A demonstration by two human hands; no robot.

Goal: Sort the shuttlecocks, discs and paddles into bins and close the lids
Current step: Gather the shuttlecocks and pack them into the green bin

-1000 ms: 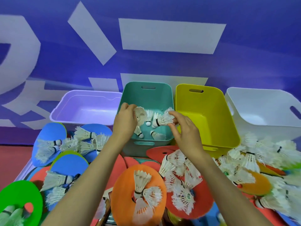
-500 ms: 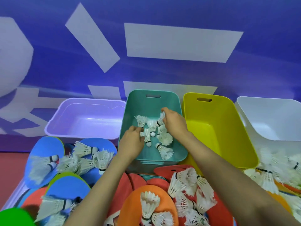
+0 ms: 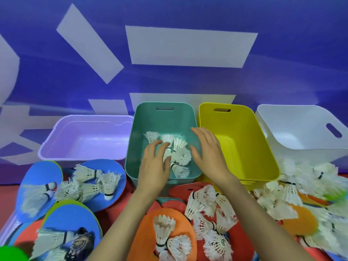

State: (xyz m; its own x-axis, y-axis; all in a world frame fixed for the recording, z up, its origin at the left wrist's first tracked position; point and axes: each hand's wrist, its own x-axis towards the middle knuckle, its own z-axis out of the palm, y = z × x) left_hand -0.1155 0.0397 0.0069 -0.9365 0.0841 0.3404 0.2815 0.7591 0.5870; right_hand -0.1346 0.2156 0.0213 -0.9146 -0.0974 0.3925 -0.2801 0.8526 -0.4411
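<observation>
As I look down and ahead, the blue wall (image 3: pixel 169 81) with its white shapes fills the whole background. Along its foot stand four open-topped bins in a row. From my right they are the white bin (image 3: pixel 301 117), the yellow bin (image 3: pixel 244 147), the teal bin (image 3: pixel 165 119) and the lilac bin (image 3: pixel 84 140).

Nearer to me, flat coloured pieces lie overlapping. The blue discs (image 3: pixel 37 178) are at my left, the orange disc (image 3: pixel 146 232) is in the middle, and the red disc (image 3: pixel 239 238) is just right of it. Whether any of these is a paddle I cannot tell.

My left hand (image 3: pixel 154 164) hangs palm down over the near part of the teal bin, fingers loose and spread, grasping nothing. Its fingertips reach over the shuttlecocks inside, but I cannot tell whether they touch. My right hand (image 3: pixel 207 147) is released too, fingers straight and apart, over the bin's right side by the rim next to the yellow bin.

Between my hands the binned shuttlecocks (image 3: pixel 180 157) lie in a small cluster on the teal bin's floor, most on their sides. The loose shuttlecocks (image 3: pixel 88 173) are scattered outside the bins. Several lie on the blue discs, a few on the orange disc and a bunch on the red disc. A blurred heap lies in front of the white bin.
</observation>
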